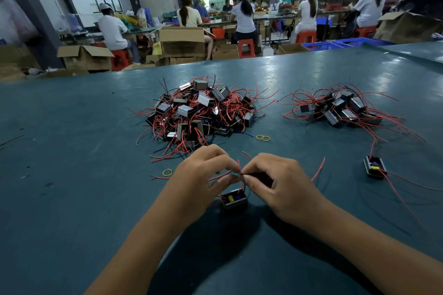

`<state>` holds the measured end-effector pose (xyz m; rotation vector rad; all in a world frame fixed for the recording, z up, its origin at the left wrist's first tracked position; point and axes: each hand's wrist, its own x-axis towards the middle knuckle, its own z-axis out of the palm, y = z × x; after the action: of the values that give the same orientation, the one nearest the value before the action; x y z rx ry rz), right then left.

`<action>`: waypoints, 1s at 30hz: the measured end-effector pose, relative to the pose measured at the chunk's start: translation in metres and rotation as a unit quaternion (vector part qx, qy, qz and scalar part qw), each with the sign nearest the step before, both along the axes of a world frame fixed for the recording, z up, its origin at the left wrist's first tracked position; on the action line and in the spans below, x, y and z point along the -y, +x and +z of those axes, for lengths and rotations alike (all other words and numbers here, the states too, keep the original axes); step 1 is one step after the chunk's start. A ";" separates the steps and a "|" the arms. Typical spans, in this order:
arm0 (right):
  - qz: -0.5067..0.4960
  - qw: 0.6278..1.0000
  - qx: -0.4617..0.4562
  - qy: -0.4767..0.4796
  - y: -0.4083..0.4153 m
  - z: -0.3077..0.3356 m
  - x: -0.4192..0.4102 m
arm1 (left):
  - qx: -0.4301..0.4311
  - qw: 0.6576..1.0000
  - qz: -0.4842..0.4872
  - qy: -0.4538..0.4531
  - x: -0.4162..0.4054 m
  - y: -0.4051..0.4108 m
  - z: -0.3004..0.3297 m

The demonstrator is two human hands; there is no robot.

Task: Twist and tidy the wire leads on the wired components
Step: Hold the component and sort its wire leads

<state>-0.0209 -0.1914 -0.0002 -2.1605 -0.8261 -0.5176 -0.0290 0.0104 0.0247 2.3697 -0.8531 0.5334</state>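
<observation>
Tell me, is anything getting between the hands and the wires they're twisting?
Nothing visible does. The left hand and right hand already pinch the wire leads directly, just above the small black component on the table. The big pile and rubber bands lie farther away.

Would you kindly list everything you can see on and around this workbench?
table: one, dark teal, fills the foreground
large pile of components: one, black and silver with red leads, table centre
small pile of components: one, same colours, right of it
lone component: one, black, far right
held component: one, black, below the hands
rubber bands: three, yellow, near the large pile
cardboard boxes: several, brown, background
stools: several, red
left hand: pinches leads
right hand: pinches leads
</observation>
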 end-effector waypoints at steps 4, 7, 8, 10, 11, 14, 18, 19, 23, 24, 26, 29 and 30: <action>0.003 1.000 0.014 -0.018 -0.001 -0.002 0.000 | 0.048 0.998 0.004 0.036 0.002 0.000 0.000; 0.003 1.000 0.018 -0.022 0.000 -0.002 0.000 | 0.054 0.998 -0.002 0.037 0.001 0.001 0.000; 0.003 1.000 0.017 -0.022 0.000 -0.002 0.000 | 0.058 0.998 -0.003 0.041 0.001 0.001 0.000; 0.004 1.000 0.015 -0.019 -0.001 -0.002 -0.001 | 0.070 0.996 -0.001 0.053 0.002 0.001 0.000; 0.004 1.000 0.014 -0.017 -0.001 -0.002 -0.001 | 0.074 0.996 0.001 0.057 0.002 0.001 0.000; 0.005 1.000 0.014 -0.015 -0.001 -0.002 -0.001 | 0.050 0.998 0.000 0.042 0.003 0.000 -0.001; 0.006 1.000 0.017 -0.008 -0.002 -0.001 -0.001 | -0.032 0.999 0.006 -0.012 0.004 -0.001 -0.003; 0.005 1.000 0.018 -0.006 -0.002 -0.001 -0.002 | -0.047 0.999 0.011 -0.021 0.005 -0.001 -0.004; 0.003 1.000 0.023 -0.004 -0.003 -0.001 -0.003 | -0.100 0.994 0.024 -0.020 0.007 -0.002 -0.007; 0.004 1.000 0.022 -0.002 -0.004 -0.002 -0.004 | -0.111 0.993 0.024 -0.019 0.008 -0.003 -0.008; 0.005 1.000 0.025 0.001 -0.004 -0.002 -0.004 | -0.127 0.991 0.022 -0.032 0.009 -0.003 -0.008; 0.005 1.000 0.025 0.002 -0.005 -0.002 -0.004 | -0.185 0.979 0.023 -0.083 0.010 -0.003 -0.010; 0.005 1.000 0.025 0.001 -0.005 -0.002 -0.004 | -0.214 0.970 0.022 -0.109 0.011 -0.002 -0.011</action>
<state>-0.0257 -0.1873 -0.0021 -2.1487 -0.8623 -0.5692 -0.0312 -0.0003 0.0135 2.1854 -0.5164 0.1113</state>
